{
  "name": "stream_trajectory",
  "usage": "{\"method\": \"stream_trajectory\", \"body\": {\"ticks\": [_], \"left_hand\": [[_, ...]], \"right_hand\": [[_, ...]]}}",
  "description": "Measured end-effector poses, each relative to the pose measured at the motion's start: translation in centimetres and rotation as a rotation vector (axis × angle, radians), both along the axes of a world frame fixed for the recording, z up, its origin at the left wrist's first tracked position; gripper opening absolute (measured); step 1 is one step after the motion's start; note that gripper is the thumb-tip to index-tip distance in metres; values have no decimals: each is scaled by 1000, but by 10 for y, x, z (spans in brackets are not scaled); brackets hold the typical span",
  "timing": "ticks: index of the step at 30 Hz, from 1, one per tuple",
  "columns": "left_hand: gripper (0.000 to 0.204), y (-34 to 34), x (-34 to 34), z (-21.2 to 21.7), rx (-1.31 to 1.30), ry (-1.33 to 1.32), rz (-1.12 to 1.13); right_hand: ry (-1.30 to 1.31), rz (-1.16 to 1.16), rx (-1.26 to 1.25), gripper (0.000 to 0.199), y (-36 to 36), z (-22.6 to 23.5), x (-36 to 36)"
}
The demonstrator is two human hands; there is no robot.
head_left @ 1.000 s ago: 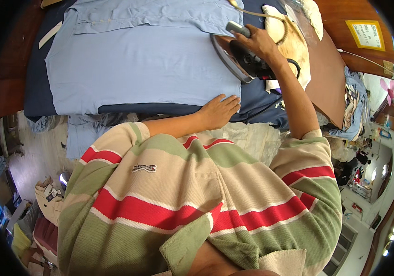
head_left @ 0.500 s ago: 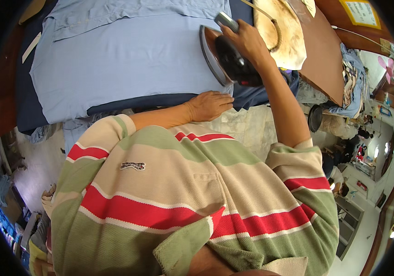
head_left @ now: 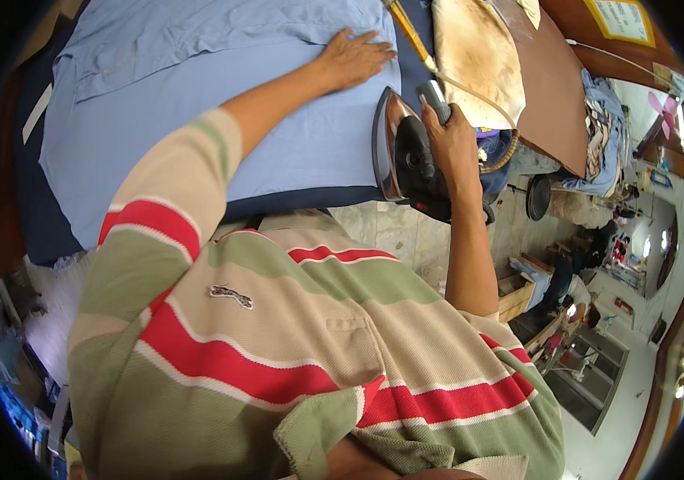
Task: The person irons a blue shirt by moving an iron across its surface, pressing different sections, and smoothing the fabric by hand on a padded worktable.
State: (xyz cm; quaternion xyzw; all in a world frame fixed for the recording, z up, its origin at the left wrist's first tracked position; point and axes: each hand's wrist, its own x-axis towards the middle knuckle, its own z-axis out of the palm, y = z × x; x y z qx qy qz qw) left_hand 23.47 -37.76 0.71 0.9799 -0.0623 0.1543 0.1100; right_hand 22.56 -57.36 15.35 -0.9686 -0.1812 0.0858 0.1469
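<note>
A light blue garment [head_left: 198, 120] lies spread over a table covered in dark navy cloth [head_left: 310, 198]. Its lower part is fairly smooth, while folds run across the far part. My left hand [head_left: 354, 58] rests flat on the garment near its far right edge, fingers spread. In my right hand [head_left: 454, 140] is the handle of a black and silver clothes iron [head_left: 410, 160]. The iron is at the garment's right edge, partly over the navy cloth; whether its soleplate touches the fabric I cannot tell. A yellowish cord [head_left: 412, 36] runs near the handle.
Right of the iron lies a scorched cream pad [head_left: 482, 60], with a brown board [head_left: 550, 88] beyond it. Folded clothes [head_left: 604, 132] are piled at the board's far end. A pale tiled floor [head_left: 394, 228] shows below the table edge. A pink fan [head_left: 663, 112] stands at far right.
My left hand has moved from the table's near edge to the far right part of the garment. My right hand has brought the iron nearer and rightward, toward the garment's edge.
</note>
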Motion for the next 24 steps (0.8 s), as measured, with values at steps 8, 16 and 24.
{"method": "stream_trajectory", "body": {"ticks": [8,16,24], "left_hand": [[41,16,46,-15,76,61,-27],[36,123,-62,26,-437,-283,251],[29,85,-267,19,-496,-338,816]], "right_hand": [[5,99,34,53,23,-9,43],[64,752,-69,54,101,-5,30],[19,1233,-107,44,175,-1,-39]]}}
